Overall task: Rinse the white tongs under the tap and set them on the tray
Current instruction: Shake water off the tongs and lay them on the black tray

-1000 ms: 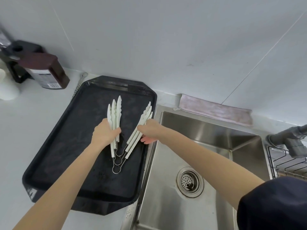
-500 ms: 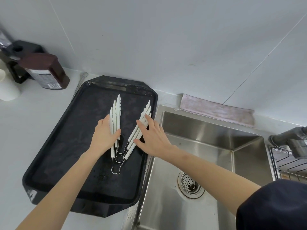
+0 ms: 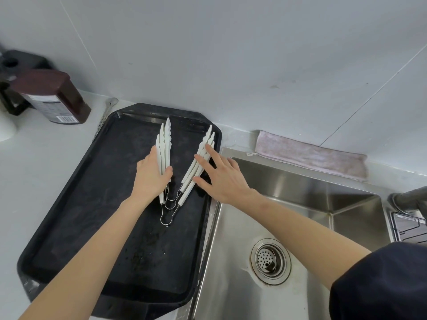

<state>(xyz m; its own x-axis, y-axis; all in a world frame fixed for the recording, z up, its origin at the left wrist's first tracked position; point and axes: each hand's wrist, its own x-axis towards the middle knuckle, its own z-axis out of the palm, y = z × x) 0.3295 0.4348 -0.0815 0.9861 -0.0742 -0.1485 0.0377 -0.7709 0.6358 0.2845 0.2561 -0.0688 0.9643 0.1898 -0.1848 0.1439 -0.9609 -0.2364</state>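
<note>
Three white tongs (image 3: pixel 164 144) lie nested on the black tray (image 3: pixel 97 195), arms spread in a V, wire loops pointing toward me. My left hand (image 3: pixel 151 175) rests flat on the left bundle of arms, fingers together. My right hand (image 3: pixel 221 176) hovers with fingers spread over the right bundle of arms (image 3: pixel 203 153), fingertips touching them, gripping nothing. The tap (image 3: pixel 409 198) shows only partly at the right edge.
A steel sink (image 3: pixel 300 215) with a drain strainer (image 3: pixel 269 260) lies right of the tray. A pink cloth (image 3: pixel 309 155) lies behind it. A dark brown bottle (image 3: pixel 49 98) stands at the back left. A wire rack (image 3: pixel 409 227) sits at the far right.
My right hand has let go of the right tong arms and opened its fingers flat over them. My left hand has flattened on the left arms. The tongs stay on the tray.
</note>
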